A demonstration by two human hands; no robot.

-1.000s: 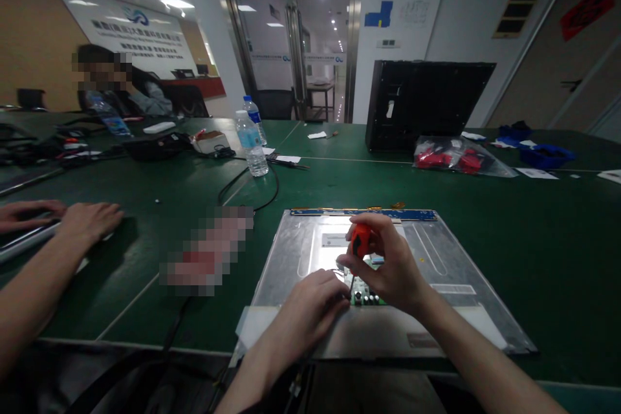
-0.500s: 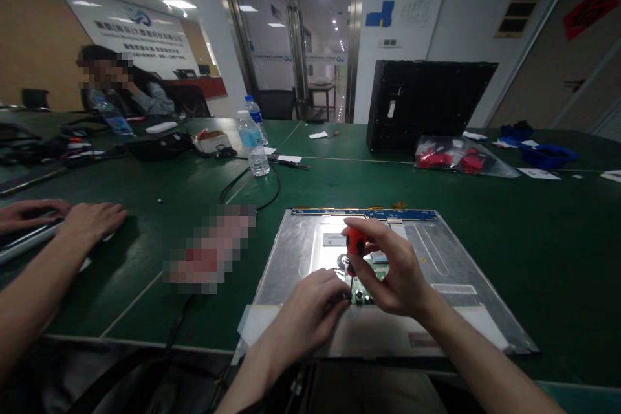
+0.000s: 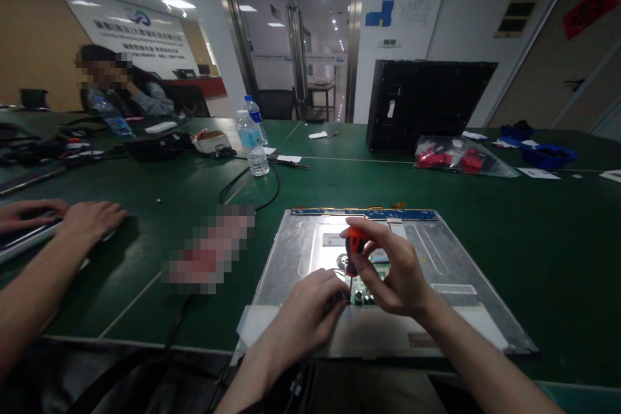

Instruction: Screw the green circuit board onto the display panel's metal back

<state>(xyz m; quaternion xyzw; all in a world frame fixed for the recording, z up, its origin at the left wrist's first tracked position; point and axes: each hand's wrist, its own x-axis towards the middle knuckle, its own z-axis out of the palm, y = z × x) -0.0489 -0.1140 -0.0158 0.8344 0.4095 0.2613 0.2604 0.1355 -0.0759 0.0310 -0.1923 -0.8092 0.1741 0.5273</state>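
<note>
My right hand (image 3: 392,272) grips the red-and-black handle of a screwdriver (image 3: 356,246), held upright between thumb and fingers. Its thin shaft points down at the near left edge of a green circuit board (image 3: 366,291). That board sits on the metal back of a flat display panel (image 3: 398,330), which lies on the table. My left hand (image 3: 310,307) rests on the panel with fingers pinched together beside the screwdriver's tip; what they hold, if anything, is hidden. A blue circuit strip (image 3: 412,215) runs along the panel's far edge.
Another person's hands (image 3: 92,226) rest at the left on the green table (image 3: 320,184). Water bottles (image 3: 253,145), a black cable, and a blurred-out object (image 3: 213,252) lie left of the panel. A black monitor casing (image 3: 427,100) and a plastic bag of red pieces (image 3: 460,158) stand behind it.
The screwdriver's handle has turned a little in my right hand, showing a different side of its red-and-black pattern. Both hands have stayed nearly in place.
</note>
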